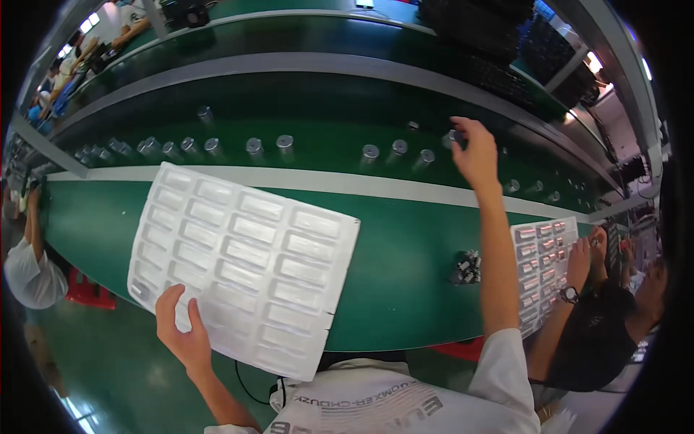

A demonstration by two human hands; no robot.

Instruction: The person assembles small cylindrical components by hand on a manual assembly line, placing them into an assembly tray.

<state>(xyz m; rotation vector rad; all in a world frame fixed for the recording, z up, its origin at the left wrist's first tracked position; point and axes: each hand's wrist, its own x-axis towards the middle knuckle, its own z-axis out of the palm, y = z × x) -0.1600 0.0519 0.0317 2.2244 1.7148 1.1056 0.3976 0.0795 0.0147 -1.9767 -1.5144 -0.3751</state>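
Note:
A white plastic tray (pixel 242 253) with rows of rectangular pockets lies tilted on the green table in front of me. One small silver piece (pixel 139 291) sits in a pocket at its left corner; the other pockets I can make out hold nothing. My left hand (pixel 184 333) is over the tray's near left edge, thumb and fingers apart, nothing in them. Stretched far forward to the right, my right hand (pixel 476 153) has its thumb and fingers around a small silver metal cylinder (pixel 452 137) above the dark green strip. The fingers partly cover that cylinder.
Several similar cylinders (pixel 285 142) stand in a row along the dark green strip (pixel 325 108), behind a pale rail (pixel 405 186). A pile of small metal parts (pixel 467 267) lies right of my tray. A co-worker at right handles a filled tray (pixel 535 267). Another person (pixel 32 271) sits far left.

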